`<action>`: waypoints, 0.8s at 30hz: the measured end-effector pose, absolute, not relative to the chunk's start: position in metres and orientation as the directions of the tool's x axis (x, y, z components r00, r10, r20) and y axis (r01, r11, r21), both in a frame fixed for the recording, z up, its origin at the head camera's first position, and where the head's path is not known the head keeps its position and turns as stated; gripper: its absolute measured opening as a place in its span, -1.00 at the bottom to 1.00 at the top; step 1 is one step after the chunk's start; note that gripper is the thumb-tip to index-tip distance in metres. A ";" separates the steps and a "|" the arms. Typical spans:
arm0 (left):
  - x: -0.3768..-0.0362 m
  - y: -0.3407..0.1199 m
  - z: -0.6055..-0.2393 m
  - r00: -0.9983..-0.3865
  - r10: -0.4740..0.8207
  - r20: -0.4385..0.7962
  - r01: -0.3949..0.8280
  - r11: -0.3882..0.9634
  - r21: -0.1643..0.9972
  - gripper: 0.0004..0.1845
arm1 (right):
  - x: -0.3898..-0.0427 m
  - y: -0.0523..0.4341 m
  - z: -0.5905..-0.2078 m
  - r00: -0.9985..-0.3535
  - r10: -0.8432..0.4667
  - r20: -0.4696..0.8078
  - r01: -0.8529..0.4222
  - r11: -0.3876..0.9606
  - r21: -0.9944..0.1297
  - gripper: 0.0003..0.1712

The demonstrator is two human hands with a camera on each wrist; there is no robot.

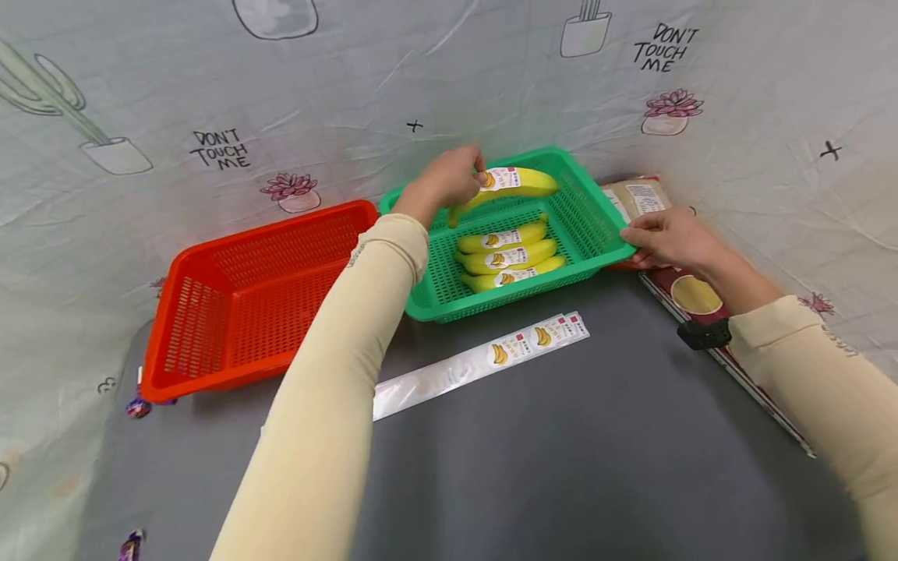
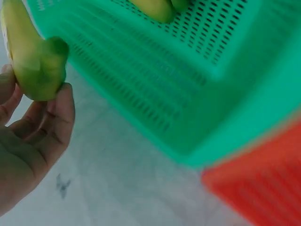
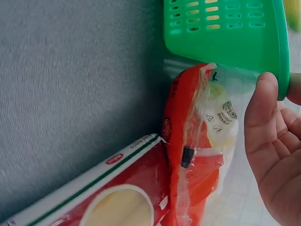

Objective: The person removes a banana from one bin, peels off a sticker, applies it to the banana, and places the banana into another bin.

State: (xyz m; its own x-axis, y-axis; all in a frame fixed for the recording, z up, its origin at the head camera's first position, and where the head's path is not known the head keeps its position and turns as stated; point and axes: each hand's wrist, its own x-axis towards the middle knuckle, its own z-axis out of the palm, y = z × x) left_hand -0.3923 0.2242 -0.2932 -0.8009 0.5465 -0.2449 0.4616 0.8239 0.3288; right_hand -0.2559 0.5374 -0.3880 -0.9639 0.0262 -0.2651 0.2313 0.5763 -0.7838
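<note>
1. banana (image 2: 33,61): left wrist view, blurred, cut off by the top edge; label not visible.
2. right hand (image 3: 275,155): cut off at the right edge; thumb tip hidden behind the green basket (image 3: 235,33) rim.
3. red packet (image 1: 634,199): partly hidden behind the basket; print too small to read.

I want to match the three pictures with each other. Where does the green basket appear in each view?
Head view: the green basket sits upper centre, against the cloth backdrop, with the right hand on its right rim.
Left wrist view: its mesh wall and floor fill the upper right, blurred.
Right wrist view: only its corner rim shows at the top right.
Shared landmark: the basket's slotted green mesh, visible in all three views.
</note>
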 end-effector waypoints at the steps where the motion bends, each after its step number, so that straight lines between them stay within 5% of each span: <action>1: -0.396 0.222 -0.301 -0.803 0.536 -0.259 0.451 0.832 0.323 -0.65 | -0.255 0.531 -0.389 -0.965 0.014 -0.262 0.219 0.591 -0.776 -0.37; 11: -0.402 0.191 -0.365 -0.827 0.442 -0.348 0.346 0.887 0.305 -0.72 | -0.233 0.490 -0.381 -0.981 -0.050 -0.185 0.103 0.675 -0.730 -0.53; 24: -0.399 0.198 -0.380 -0.823 0.470 -0.318 0.367 0.869 0.334 -0.68 | -0.220 0.494 -0.374 -0.982 -0.041 -0.186 0.109 0.680 -0.725 -0.51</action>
State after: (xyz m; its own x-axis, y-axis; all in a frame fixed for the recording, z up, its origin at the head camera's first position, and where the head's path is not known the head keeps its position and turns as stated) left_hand -0.3993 0.1985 -0.3799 -0.8235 0.4697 -0.3181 0.3665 0.8685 0.3337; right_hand -0.2204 0.4936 -0.3736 -0.9818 -0.0405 -0.1858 0.1091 0.6800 -0.7251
